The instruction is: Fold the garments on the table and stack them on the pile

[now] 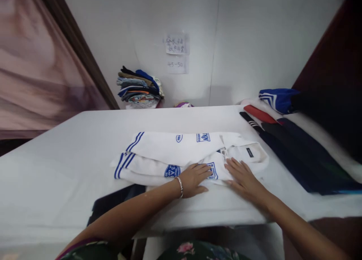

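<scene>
A white polo shirt (161,149) with blue stripes and blue printed badges lies folded lengthwise on the white table (70,150). Its collar (256,154), with a dark label inside, points to the right, and the striped ends lie to the left. My left hand (195,179), with a bracelet on the wrist, rests flat on the near side of the shirt beside a badge. Close to the collar, my right hand (241,177) lies on the cloth with fingers stretched out. Neither hand grips anything.
Dark garments (305,154) and other clothes are piled along the table's right side, with a blue striped one (277,100) on top. A stack of folded clothes (140,86) stands beyond the far edge. A dark flat item (113,203) lies by my left forearm. Paper notes (177,45) hang on the wall.
</scene>
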A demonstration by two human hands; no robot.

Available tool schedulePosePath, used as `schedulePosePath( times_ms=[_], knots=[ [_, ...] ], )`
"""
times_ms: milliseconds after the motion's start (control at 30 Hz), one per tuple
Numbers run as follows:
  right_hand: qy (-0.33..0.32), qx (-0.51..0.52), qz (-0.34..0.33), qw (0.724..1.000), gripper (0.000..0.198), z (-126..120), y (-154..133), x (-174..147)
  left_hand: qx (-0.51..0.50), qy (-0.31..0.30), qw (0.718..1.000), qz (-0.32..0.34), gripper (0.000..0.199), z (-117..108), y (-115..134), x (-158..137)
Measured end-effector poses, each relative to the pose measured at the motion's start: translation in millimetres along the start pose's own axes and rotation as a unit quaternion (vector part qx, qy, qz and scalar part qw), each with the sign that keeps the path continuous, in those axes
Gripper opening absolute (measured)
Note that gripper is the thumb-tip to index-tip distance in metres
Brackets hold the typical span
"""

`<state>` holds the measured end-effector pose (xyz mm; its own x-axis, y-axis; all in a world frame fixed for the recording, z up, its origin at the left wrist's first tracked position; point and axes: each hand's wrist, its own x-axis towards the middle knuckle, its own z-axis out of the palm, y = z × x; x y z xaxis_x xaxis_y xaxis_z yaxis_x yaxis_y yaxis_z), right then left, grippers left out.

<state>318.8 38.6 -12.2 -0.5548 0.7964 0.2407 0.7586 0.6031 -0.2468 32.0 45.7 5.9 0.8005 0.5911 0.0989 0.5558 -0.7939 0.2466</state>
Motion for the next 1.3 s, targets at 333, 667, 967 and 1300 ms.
schedulePosePath(
  times_ms=[333,667,967,1300],
  knots=[
    [0.088,0.041,-0.063,0.993,0.056,0.0,-54.1,80.3,0.009,0.195,0.969,-0.154,0.035,-49.2,-27.3,-64.2],
    [0.069,0.014,-0.064,0.995,0.055,28.7,-83.0,137.0,-0.017,0.200,0.712,-0.673,0.070,-93.5,-145.6,-154.2],
    [-0.031,-0.038,-0.067,0.997,0.058,66.8,-72.8,131.7,-0.141,0.167,0.654,-0.724,0.088,-102.8,-176.4,-159.3],
    [-0.056,-0.013,-0.053,0.997,0.057,55.1,-79.7,131.5,-0.268,0.187,0.621,-0.712,0.069,-122.4,-168.9,-151.0]
  ],
)
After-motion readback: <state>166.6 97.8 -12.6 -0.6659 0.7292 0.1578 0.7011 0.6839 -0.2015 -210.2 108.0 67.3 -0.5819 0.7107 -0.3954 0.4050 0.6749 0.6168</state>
